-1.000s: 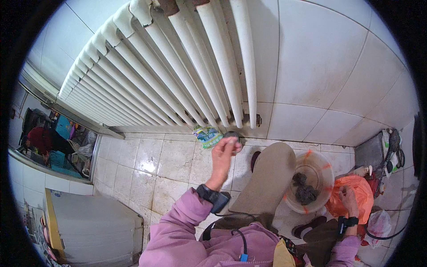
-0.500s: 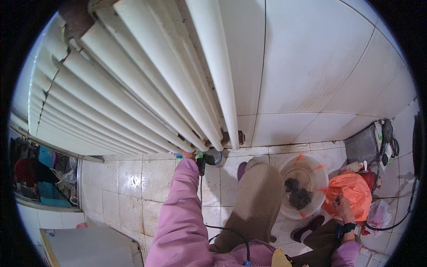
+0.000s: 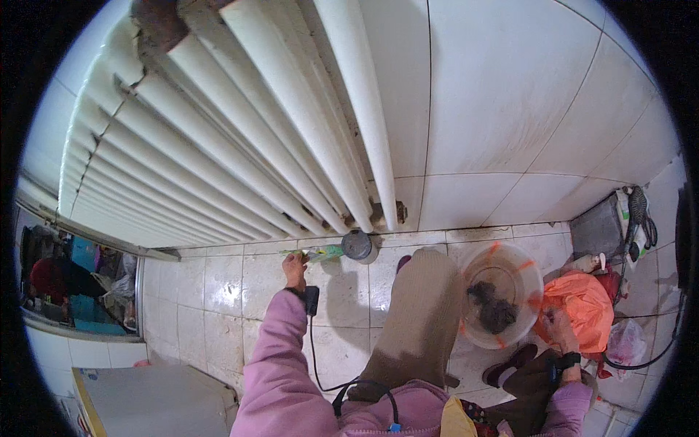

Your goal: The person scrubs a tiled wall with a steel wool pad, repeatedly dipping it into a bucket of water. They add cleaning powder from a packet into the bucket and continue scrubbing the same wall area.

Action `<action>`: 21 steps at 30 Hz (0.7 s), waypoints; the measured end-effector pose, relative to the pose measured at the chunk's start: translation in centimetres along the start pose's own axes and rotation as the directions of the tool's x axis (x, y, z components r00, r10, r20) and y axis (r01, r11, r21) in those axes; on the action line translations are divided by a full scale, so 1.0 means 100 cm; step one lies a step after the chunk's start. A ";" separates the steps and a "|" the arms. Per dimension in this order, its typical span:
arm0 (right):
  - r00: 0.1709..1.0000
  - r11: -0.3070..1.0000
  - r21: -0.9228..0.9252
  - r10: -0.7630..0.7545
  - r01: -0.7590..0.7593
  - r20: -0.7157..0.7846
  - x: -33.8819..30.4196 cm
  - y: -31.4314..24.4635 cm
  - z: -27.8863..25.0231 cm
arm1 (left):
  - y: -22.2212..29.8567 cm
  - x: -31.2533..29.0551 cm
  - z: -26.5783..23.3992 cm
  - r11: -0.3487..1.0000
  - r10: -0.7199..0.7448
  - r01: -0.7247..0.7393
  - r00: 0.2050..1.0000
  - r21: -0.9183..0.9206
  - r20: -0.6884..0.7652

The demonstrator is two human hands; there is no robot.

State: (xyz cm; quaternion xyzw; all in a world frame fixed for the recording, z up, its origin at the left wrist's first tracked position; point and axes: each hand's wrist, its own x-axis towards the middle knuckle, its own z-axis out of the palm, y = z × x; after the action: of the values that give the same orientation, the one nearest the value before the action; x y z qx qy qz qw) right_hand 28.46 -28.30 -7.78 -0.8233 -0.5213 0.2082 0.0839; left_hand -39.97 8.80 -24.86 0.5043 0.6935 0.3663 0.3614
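Observation:
My left hand (image 3: 295, 271), at the end of a pink sleeve, pinches one end of a crumpled green and clear plastic wrapper (image 3: 324, 253) just above the tiled floor. The wrapper reaches toward a dark-topped round container (image 3: 357, 245) by the radiator's foot. On the right, my right hand (image 3: 562, 333) grips the edge of an orange plastic bag (image 3: 588, 309); its fingertips are partly lost in the folds. Beside that bag stands a translucent bucket (image 3: 526, 271) with dark wet clumps (image 3: 495, 312) at its bottom.
A white ribbed radiator (image 3: 240, 131) fills the upper left, close over my left arm. At the right wall are a grey box (image 3: 593, 229), a bottle (image 3: 586, 264) and a clear plastic bag (image 3: 628, 342). A pale cabinet (image 3: 156, 397) stands lower left.
My left hand has drawn back from under the radiator, leftward and nearer me, bringing the green wrapper into view. My right hand stays at the orange bag.

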 end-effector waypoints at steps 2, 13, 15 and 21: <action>1.000 0.998 0.062 0.000 -0.001 0.004 0.003 -0.001 0.001 | 0.044 -0.049 -0.035 0.885 -0.209 0.197 0.978 -0.422 0.018; 0.983 0.966 0.180 -0.177 0.184 -0.051 0.007 -0.054 -0.039 | 0.301 -0.202 -0.158 0.836 0.282 -0.149 0.943 -0.529 0.179; 0.990 0.927 0.346 -0.137 0.142 -0.039 -0.002 -0.066 -0.052 | 0.349 -0.228 -0.157 0.748 0.413 -0.207 0.889 -0.630 0.198; 0.969 0.584 0.787 -0.240 0.198 -0.066 -0.018 -0.085 -0.086 | 0.449 -0.292 -0.093 0.664 0.621 -0.195 0.682 -0.722 0.386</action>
State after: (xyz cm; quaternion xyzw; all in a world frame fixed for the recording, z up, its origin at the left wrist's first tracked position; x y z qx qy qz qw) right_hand 24.49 -25.44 3.44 -0.6264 -0.4756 0.4235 0.4495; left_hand -21.82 -10.69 22.55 0.5930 0.2348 0.4694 0.6107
